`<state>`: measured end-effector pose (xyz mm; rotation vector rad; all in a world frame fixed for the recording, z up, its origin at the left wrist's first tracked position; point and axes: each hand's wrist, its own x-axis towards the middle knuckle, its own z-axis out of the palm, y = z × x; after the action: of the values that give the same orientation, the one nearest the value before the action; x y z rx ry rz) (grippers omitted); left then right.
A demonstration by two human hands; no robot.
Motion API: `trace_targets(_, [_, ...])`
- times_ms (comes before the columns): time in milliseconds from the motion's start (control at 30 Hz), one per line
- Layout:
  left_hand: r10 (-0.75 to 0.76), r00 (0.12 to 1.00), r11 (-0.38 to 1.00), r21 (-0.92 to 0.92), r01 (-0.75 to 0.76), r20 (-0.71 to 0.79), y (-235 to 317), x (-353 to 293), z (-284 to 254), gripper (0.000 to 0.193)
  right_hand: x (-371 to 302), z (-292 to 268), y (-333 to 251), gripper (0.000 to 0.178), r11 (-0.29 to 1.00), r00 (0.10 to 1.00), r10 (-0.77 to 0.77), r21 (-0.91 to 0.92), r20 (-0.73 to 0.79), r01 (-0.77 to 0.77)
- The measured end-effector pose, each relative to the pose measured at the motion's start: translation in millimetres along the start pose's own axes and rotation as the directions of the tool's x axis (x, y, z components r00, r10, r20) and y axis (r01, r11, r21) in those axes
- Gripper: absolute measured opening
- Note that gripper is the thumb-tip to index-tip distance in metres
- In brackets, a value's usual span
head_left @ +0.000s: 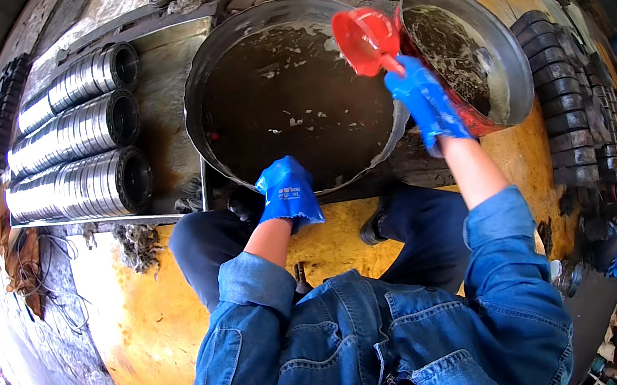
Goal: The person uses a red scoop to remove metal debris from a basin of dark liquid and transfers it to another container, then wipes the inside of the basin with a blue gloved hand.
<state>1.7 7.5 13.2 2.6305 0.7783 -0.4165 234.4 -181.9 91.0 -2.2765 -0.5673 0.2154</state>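
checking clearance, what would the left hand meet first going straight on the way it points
Probably the near rim of the big round tub, which the left hand overlaps in view; if above it, the brown liquid. Depth is unclear.

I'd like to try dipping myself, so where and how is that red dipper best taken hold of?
I'd probably take the red dipper by its handle, coming from the person's side, slightly right: the narrow handle points back that way, away from the broad, round bowl. The right grip, gloved in blue, holds it there.
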Motion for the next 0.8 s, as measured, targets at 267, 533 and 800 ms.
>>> trace_targets(267, [-0.138, 0.983, 0.99, -0.021, 0.141, 0.12, 3.7, 9.8, -0.1, 0.022, 5.4, 111.6, 82.6, 0.035, 0.888, 0.994, -0.052, -0.46, -0.099, 0.0])
trace_targets(533, [-0.14, 0.98, 0.988, -0.042, 0.147, 0.144, 6.4, 7.9, -6.0, 0.021, -53.8, 114.8, 2.6, 0.025, 0.781, 0.898, 0.258, 0.471, 0.356, -0.411])
trace_targets(800, [-0.077, 0.993, 0.997, 0.022, 0.075, 0.091, 9.0, 8.3, -0.4, 0.023, -33.7, 149.1, 54.4, 0.028, -0.293, 0.5, 0.113, 0.509, 0.859, -0.809])
